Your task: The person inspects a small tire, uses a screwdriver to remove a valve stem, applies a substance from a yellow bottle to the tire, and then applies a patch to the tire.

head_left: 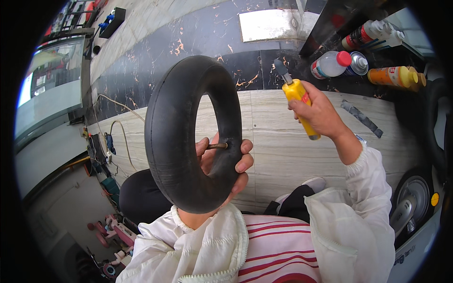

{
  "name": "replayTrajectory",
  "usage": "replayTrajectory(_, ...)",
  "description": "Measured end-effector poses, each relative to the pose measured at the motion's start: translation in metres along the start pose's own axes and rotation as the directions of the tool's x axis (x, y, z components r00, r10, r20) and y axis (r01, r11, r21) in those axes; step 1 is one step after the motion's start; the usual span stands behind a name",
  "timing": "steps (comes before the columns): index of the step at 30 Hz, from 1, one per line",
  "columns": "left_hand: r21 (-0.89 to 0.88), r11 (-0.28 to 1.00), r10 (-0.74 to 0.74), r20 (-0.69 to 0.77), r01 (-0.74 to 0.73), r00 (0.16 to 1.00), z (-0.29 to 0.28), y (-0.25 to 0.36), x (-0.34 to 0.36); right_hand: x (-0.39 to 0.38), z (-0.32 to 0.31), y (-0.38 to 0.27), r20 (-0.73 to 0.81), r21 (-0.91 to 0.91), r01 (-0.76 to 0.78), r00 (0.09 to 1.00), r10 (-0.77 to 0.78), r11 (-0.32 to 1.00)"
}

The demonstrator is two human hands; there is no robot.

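A black inner tube (pixel 171 125), inflated into a thick ring, stands upright in front of me. My left hand (pixel 243 162) is closed round its lower right part, the fingers curling over the outer side. The thumb lies in the ring's opening, by the metal valve stem (pixel 217 146). To the right, my right hand (pixel 322 111) grips a yellow hand-held grinder (pixel 292 88). Its dark, rounded tip points up and away, apart from the tube. Part of the left palm is hidden behind the tube.
Bottles and spray cans, among them a red-capped bottle (pixel 330 64) and yellow bottles (pixel 391 76), stand at the far right. A dark strip (pixel 362 118) lies on the light floor (pixel 273 141). Cables (pixel 125 137) run along the left; a wheel (pixel 413 195) is at the right.
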State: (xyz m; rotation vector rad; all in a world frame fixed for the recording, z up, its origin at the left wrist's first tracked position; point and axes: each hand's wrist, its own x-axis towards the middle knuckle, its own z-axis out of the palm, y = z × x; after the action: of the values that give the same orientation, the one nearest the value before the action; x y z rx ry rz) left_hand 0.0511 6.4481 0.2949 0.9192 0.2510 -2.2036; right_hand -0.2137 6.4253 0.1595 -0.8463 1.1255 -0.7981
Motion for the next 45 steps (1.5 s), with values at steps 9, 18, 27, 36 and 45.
replayTrajectory(9, -0.163, 0.958, -0.252, -0.075, 0.238, 0.965, -0.021, -0.017, 0.018, -0.082, 0.015, -0.028, 0.155, -0.794, 0.334, 0.919, -0.363, 0.508)
replayTrajectory(18, -0.110, 0.958, -0.276, -0.093, 0.266, 0.957, -0.024, -0.030, 0.020, -0.095, 0.019, -0.019, 0.179, -0.842, 0.324, 0.922, -0.344, 0.431)
replayTrajectory(27, 0.209, 0.969, -0.131, -0.003, 0.128, 0.991, -0.030, -0.041, 0.022, -0.102, 0.018, -0.017, 0.137, -0.873, 0.297, 0.910, -0.390, 0.386)
replayTrajectory(36, 0.534, 0.841, 0.064, -0.265, 0.091, 0.962, -0.019, -0.054, 0.019, -0.103, 0.026, -0.005, 0.130, -0.889, 0.256, 0.936, -0.328, 0.380)
replayTrajectory(45, 0.430, 0.902, 0.071, -0.238, 0.040, 0.969, -0.020, -0.053, 0.018, -0.104, 0.028, -0.010, 0.146, -0.888, 0.306, 0.895, -0.422, 0.342)
